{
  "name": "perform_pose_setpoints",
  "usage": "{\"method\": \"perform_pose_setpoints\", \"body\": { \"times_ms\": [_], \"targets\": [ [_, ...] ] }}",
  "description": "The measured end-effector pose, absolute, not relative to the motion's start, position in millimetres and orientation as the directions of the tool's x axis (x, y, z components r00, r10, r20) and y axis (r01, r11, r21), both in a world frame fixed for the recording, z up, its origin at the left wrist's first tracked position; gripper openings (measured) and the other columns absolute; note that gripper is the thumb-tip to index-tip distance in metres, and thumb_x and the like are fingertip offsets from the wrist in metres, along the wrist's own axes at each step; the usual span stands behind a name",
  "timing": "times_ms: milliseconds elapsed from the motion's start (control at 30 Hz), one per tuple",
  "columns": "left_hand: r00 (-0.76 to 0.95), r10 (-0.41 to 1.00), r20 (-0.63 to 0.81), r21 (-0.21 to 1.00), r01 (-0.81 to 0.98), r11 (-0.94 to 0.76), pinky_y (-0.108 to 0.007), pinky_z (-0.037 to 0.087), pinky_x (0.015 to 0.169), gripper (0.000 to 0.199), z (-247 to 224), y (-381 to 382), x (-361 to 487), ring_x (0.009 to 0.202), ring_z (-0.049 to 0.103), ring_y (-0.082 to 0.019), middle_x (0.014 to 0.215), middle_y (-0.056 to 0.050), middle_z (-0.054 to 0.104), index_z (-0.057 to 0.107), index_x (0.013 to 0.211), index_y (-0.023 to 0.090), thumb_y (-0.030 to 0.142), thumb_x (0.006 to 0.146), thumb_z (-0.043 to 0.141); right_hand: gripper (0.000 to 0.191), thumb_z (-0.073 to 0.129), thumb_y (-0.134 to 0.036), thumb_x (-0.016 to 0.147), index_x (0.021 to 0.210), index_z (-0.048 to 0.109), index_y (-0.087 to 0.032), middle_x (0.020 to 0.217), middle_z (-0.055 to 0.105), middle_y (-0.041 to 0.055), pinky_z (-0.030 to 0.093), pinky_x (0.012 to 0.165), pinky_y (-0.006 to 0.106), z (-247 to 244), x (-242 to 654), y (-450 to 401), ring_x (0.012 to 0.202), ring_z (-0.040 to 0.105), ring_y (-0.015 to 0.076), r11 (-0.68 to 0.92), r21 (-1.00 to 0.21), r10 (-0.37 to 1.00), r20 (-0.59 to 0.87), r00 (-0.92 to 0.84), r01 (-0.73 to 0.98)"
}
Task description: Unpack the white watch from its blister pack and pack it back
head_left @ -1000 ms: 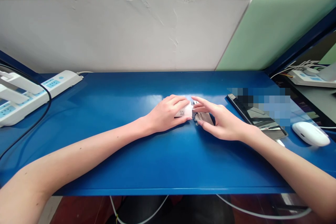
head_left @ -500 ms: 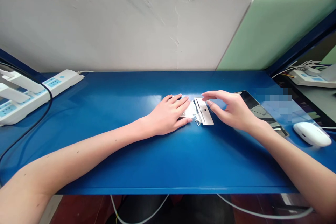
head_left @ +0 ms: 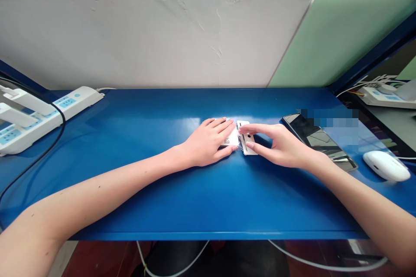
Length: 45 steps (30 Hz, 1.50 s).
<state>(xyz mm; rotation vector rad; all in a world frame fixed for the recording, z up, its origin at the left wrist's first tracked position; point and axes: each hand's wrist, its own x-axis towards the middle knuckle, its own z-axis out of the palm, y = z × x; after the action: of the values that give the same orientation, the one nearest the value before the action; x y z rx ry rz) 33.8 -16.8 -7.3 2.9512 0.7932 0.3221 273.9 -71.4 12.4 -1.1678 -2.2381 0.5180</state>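
My left hand [head_left: 212,142] lies flat, fingers spread, on a white card-like piece [head_left: 232,140] with small printing, most of it hidden under the palm and fingers. Just right of that, a white flat piece [head_left: 250,148] with a dark slot and a round dark hole lies on the blue table. Over this slotted piece is my right hand [head_left: 279,143], thumb and fingers apart, fingertips at its surface; I cannot make out a grip. Something small, clear and shiny [head_left: 241,143] shows between the two white pieces.
A phone [head_left: 320,143] lies beyond my right wrist, with a white rounded case [head_left: 386,165] further right. On the left are a white power strip [head_left: 78,99] with plugs and a black cable [head_left: 48,149]. A wall [head_left: 156,43] backs the blue table [head_left: 208,199].
My right hand has moved left, and the slotted white piece has shifted left, closer to my left hand. More of the phone shows. My left hand stays in place.
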Motion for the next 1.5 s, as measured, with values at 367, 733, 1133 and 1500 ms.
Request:
{"method": "perform_pose_setpoints", "body": {
  "times_ms": [367, 733, 1133, 1500],
  "targets": [
    [0.848, 0.501, 0.176, 0.102, 0.49, -0.866, -0.047, 0.034, 0.115, 0.062, -6, -17, 34, 0.142, 0.042, -0.032, 0.152, -0.016, 0.047, 0.043, 0.149, 0.009, 0.05, 0.103, 0.04, 0.031, 0.06, -0.028, 0.094, 0.123, 0.071, -0.021, 0.124, 0.073, 0.0108, 0.056, 0.102, 0.046, 6, 272, -69, 0.122, 0.064, 0.0293, 0.646, -0.382, 0.763, 0.341, -0.549, 0.661],
    [0.85, 0.497, 0.175, 0.091, 0.489, -0.868, -0.047, 0.033, 0.115, 0.064, -7, -18, 35, 0.141, 0.043, -0.033, 0.151, -0.017, 0.048, 0.044, 0.148, 0.005, 0.05, 0.103, 0.038, 0.046, 0.051, -0.029, 0.1, 0.142, 0.053, -0.012, 0.147, 0.055, 0.0167, 0.048, 0.112, 0.051, 0, 266, -75, 0.142, 0.046, 0.0309, 0.678, -0.25, 0.733, 0.289, -0.616, 0.691],
    [0.854, 0.478, 0.206, 0.077, 0.473, -0.878, -0.045, 0.034, 0.114, 0.06, -8, -17, 35, 0.139, 0.045, -0.032, 0.148, -0.016, 0.052, 0.048, 0.145, 0.006, 0.048, 0.103, 0.04, 0.039, 0.048, -0.02, 0.098, 0.132, 0.061, -0.006, 0.137, 0.063, 0.021, 0.049, 0.111, 0.05, 1, 258, -81, 0.137, 0.051, 0.0338, 0.702, -0.12, 0.69, 0.356, -0.63, 0.702],
    [0.855, 0.474, 0.211, 0.058, 0.473, -0.879, -0.046, 0.035, 0.114, 0.06, -8, -18, 35, 0.139, 0.045, -0.033, 0.149, -0.016, 0.052, 0.047, 0.145, 0.005, 0.047, 0.103, 0.042, 0.046, 0.047, -0.03, 0.1, 0.141, 0.054, -0.009, 0.154, 0.047, 0.0172, 0.043, 0.115, 0.054, -2, 256, -83, 0.148, 0.034, 0.0336, 0.531, -0.395, 0.847, 0.221, -0.484, 0.75]
  ]
}}
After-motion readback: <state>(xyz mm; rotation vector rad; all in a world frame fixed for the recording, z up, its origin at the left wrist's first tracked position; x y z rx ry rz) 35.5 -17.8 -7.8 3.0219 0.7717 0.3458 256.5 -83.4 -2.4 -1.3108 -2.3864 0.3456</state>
